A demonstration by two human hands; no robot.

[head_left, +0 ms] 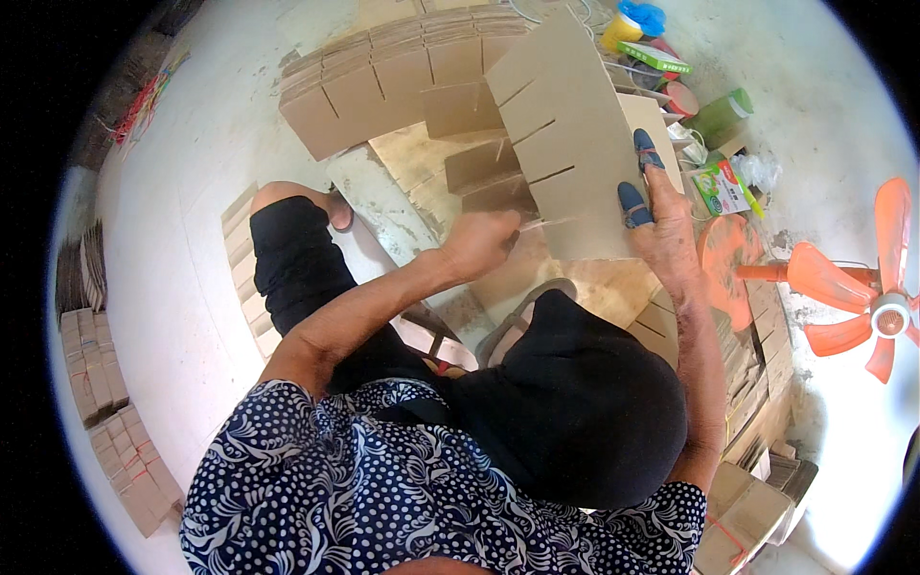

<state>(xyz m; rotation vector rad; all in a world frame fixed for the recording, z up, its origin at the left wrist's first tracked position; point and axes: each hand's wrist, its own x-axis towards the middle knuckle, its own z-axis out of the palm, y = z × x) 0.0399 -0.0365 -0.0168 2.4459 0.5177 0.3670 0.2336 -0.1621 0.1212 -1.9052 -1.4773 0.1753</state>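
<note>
A slotted cardboard sheet [575, 125] stands tilted in front of me, with several narrow slots cut in from its left edge. My right hand [664, 220] grips its right edge, and dark blue finger covers on two digits press against its face. Close to the sheet's lower left corner, my left hand [482, 241] is closed in a fist. A thin pale streak runs from its fingers toward the sheet, too blurred to name. Smaller cardboard pieces [479, 163] stand behind the left hand on a tan board [402, 158].
Beyond lies a long row of slotted cardboard sheets [383, 77]. An orange fan [877, 302] and orange stool [725, 264] are at the right, near containers and a green cup [721, 117]. Tied cardboard bundles [134, 470] line the left; more cardboard [743, 508] sits lower right.
</note>
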